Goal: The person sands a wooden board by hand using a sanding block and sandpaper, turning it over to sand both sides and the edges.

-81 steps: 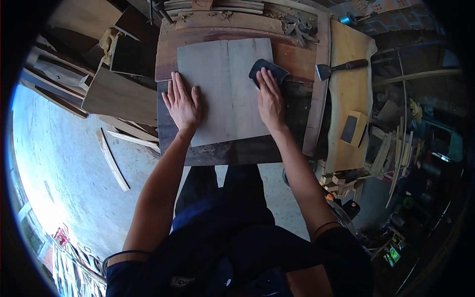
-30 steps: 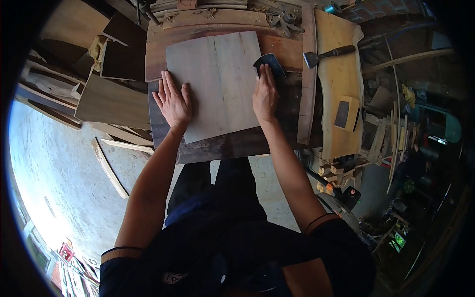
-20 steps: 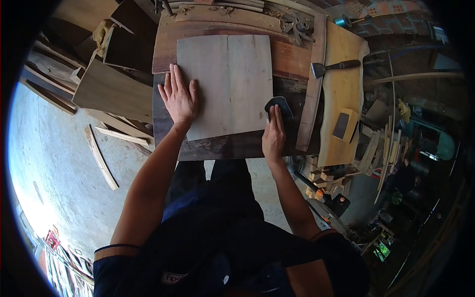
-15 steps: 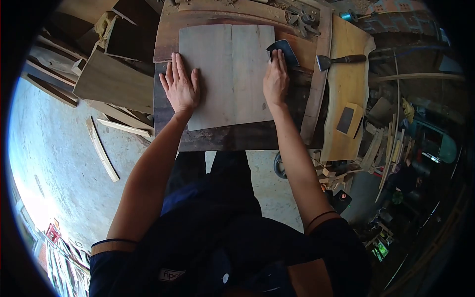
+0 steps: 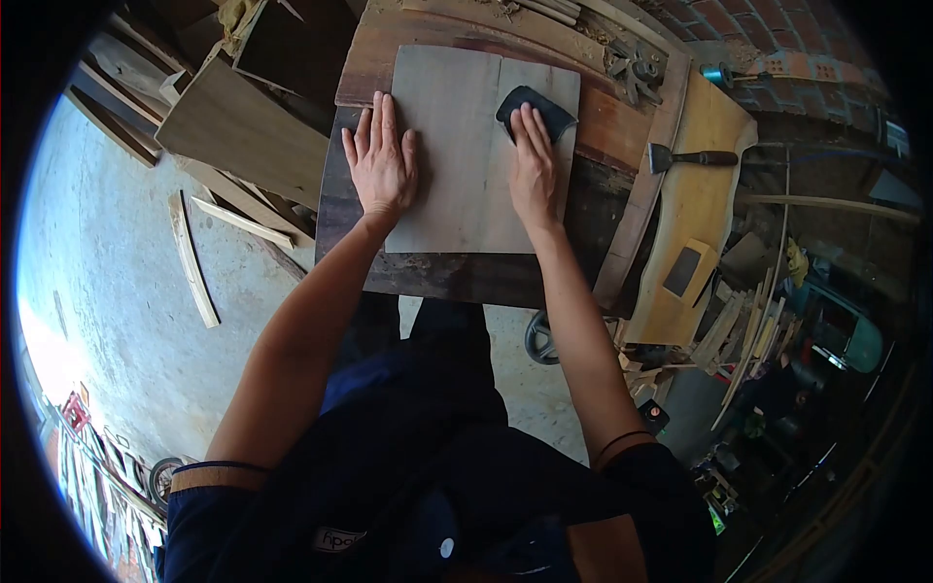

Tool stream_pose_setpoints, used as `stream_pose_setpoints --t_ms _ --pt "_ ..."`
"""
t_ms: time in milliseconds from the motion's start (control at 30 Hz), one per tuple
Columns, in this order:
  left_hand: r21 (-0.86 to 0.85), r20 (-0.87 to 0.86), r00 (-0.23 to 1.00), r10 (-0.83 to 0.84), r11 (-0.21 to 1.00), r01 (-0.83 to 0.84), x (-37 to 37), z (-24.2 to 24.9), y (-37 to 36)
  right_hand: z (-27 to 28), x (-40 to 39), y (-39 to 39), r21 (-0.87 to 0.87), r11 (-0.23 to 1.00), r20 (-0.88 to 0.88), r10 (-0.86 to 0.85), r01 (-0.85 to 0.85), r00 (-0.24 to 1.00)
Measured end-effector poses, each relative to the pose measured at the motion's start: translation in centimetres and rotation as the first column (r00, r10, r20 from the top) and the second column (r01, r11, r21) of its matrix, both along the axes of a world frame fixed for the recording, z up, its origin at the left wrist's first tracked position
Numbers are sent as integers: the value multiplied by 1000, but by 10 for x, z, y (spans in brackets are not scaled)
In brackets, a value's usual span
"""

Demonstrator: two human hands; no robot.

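A pale, flat wooden board with a seam down its middle lies on the dark workbench. My left hand rests flat along the board's left edge, fingers stretched out. Under the fingers of my right hand is a dark sheet of sandpaper, pressed against the upper right part of the board. The sheet's corners stick out around the fingertips, and its underside is hidden.
To the right, a wide scraper or chisel with a dark handle and a yellow wooden block with a dark face lie on a light plank. Wood pieces are stacked left of the bench. Metal parts sit at the back.
My right hand has slid the sandpaper from the board's right edge inward onto its upper right face. My left hand stays at the left edge. The camera view has turned slightly.
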State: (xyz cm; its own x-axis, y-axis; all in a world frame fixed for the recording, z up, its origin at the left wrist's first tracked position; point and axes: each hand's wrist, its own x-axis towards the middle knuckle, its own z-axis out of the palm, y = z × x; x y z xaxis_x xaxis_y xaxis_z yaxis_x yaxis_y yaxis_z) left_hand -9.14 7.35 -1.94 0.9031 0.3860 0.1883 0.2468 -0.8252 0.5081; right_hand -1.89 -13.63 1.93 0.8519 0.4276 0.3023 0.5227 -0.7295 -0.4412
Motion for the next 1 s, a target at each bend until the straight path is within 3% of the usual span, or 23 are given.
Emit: stream_pose_setpoints --t_ms 133,200,367,467,533,667,767,933,1000 --pt "-21 15 1000 1 1000 -1 0 0 0 -8 36 22 56 994 36 -97 95 995" --pt "-50 9 1000 0 999 0 -1 2 1 -8 -23 15 42 999 5 -23 23 1000" --pt "-61 22 1000 16 998 -14 -2 7 2 5 -192 -10 -56 994 -274 76 -95 959" --pt "-63 -4 1000 12 998 -12 -1 7 2 7 -164 -11 -74 979 -218 172 -192 961" --pt "-55 5 1000 12 998 -12 2 5 3 -2 -100 6 -33 985 -115 164 -169 980" --pt "-54 6 1000 -3 999 3 -1 6 2 -9 37 59 68 996 65 52 -57 997" --pt "-68 16 1000 3 998 -2 -1 5 -1 -10 47 71 71 997 42 -12 9 999" --pt "-83 11 1000 16 996 -15 0 3 3 -8 -116 28 -41 996 -71 79 -82 994" --pt "-105 7 1000 7 994 -6 -2 4 3 -4 -136 24 -40 993 -126 108 -114 986"
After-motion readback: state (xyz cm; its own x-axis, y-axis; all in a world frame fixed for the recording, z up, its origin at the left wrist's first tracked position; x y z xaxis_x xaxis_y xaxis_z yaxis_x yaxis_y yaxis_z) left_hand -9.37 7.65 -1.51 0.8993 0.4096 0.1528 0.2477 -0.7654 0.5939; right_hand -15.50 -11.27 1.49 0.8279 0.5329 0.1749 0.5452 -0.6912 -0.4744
